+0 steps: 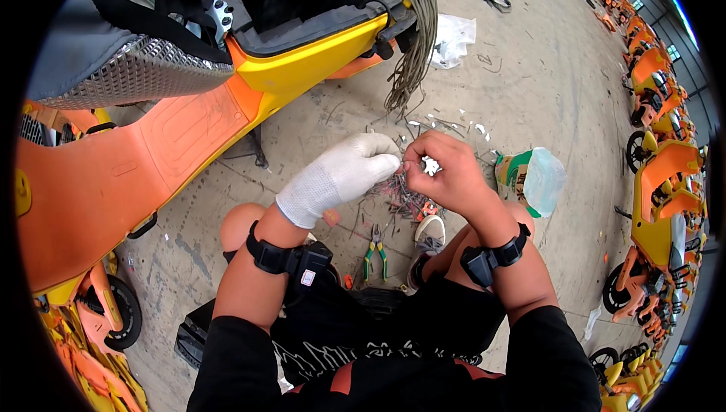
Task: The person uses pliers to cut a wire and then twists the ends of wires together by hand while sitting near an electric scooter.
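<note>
My left hand (pixel 344 174), in a white knit glove, meets my bare right hand (pixel 450 174) above the floor. Both have thumb and fingertips pinched together, almost touching. Whatever sits between the fingertips is too small to make out. A white scrap (pixel 430 165) shows beside my right fingers; I cannot tell whether it is held or lies below. Under the hands spreads a pile of thin dark pieces (pixel 404 199), partly hidden. Pliers with green and yellow handles (pixel 376 251) lie on the floor between my knees, jaws pointing away.
A yellow and orange vehicle (pixel 302 64) stands at the left, a bundle of long grey strands (pixel 416 26) hanging off it. An open green and clear plastic bag (pixel 541 181) sits on the right. White plastic (pixel 454 40) lies farther off. Similar vehicles (pixel 658 177) line the right side.
</note>
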The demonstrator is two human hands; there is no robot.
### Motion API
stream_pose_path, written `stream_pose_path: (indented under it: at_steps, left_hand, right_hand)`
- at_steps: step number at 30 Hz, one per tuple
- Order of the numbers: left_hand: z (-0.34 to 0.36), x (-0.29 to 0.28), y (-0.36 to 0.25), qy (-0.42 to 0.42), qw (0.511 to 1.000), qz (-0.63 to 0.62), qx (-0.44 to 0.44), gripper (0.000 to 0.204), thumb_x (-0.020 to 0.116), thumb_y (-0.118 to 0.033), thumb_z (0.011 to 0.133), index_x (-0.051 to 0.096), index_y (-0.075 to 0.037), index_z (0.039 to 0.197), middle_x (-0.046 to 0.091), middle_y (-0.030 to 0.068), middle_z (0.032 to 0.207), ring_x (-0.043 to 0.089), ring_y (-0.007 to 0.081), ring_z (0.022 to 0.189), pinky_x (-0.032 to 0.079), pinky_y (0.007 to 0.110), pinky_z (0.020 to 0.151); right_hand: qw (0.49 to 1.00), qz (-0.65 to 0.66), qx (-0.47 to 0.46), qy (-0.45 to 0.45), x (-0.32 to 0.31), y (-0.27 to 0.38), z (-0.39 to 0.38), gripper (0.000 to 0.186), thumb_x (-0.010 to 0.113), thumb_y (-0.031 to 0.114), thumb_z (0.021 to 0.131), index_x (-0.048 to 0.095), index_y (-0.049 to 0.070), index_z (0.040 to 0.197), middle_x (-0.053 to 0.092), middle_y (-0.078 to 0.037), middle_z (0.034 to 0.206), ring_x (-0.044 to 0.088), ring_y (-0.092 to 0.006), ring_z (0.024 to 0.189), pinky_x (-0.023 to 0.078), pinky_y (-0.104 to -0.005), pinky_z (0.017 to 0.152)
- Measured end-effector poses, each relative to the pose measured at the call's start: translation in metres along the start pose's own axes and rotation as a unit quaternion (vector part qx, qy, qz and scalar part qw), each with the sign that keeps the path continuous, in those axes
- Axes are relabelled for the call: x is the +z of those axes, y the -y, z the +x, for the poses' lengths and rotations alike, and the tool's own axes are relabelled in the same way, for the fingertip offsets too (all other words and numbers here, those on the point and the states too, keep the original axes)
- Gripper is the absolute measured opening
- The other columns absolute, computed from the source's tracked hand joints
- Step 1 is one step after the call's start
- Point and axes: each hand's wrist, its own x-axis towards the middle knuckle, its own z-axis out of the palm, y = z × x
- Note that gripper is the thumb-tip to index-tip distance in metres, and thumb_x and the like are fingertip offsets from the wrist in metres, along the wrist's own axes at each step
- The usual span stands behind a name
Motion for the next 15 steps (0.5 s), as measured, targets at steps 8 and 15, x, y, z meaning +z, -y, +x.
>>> stream_pose_path:
  at_steps: [8,15]
  left_hand:
    - [-0.001,0.000,-0.004,0.001,1.000,-0.006,-0.001,0.029,0.054,-0.021,0.088,0.064,0.004,0.099,0.059,0.0114,0.090,0.062,0.0196,0.081,0.053,0.033,0.064]
    - [0.003,-0.007,0.011,0.007,1.000,-0.008,0.010,0.028,0.056,-0.023,0.092,0.065,0.001,0.104,0.060,0.0054,0.092,0.061,0.0150,0.085,0.055,0.029,0.065]
  right_hand:
    - [0.999,0.013,0.027,-0.032,0.003,0.002,-0.001,0.010,0.069,0.002,0.071,0.062,0.001,0.079,0.065,-0.009,0.076,0.064,-0.0218,0.071,0.051,-0.0308,0.067]
    - [0.996,0.016,0.061,-0.067,-0.001,0.002,-0.002,0.010,0.070,0.005,0.069,0.065,0.003,0.078,0.064,-0.009,0.073,0.063,-0.0251,0.069,0.052,-0.0335,0.066]
